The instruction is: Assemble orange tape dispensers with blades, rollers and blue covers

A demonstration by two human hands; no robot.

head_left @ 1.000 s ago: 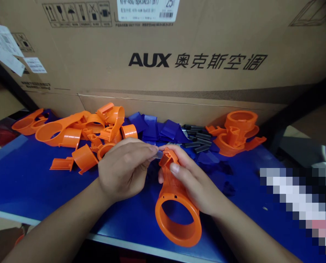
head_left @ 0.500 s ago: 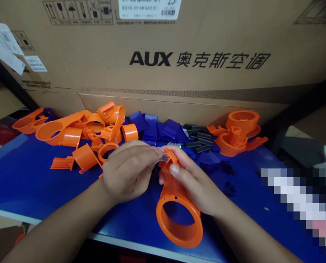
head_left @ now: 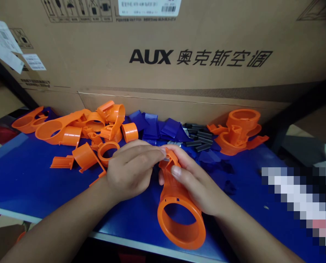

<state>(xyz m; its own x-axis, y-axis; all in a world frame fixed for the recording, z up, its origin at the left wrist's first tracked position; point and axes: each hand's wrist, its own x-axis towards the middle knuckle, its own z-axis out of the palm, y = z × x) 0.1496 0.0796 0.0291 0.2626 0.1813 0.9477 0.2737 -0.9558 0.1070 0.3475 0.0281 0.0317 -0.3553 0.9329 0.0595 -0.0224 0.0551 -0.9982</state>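
Fitting (head_left: 173, 186), orange, one, held over the near edge of the worktop (head_left: 23, 182), ring end low and toward the wearer, narrow end up between both hands; clear piece (head_left: 166, 159), small, one, at the opening of the narrow end, only a sliver showing, where a second ago a longer tab stood out beside it; left hand (head_left: 132, 170) shifted rightward since then, fingertips now at the opening's edge; orange strip (head_left: 99, 177) beside the left forearm, newly uncovered.

Left grip: closed in a pinch on the clear piece, whose held end the fingers hide; right grip: wrapped round the narrow end of the fitting, thumb on the near face, another fingertip showing past the far side.

Left hand: back upward, fingers curled and directed right, forearm rising from lower left; right hand (head_left: 192, 179): thumb directed up and left, forearm from lower right.

Adjacent stock: loose orange parts (head_left: 84, 157), at left; blue pieces (head_left: 151, 126) and black tubes (head_left: 203, 140), behind the hands; further orange parts, stacked (head_left: 243, 131), at right; printed carton (head_left: 102, 65), at back.
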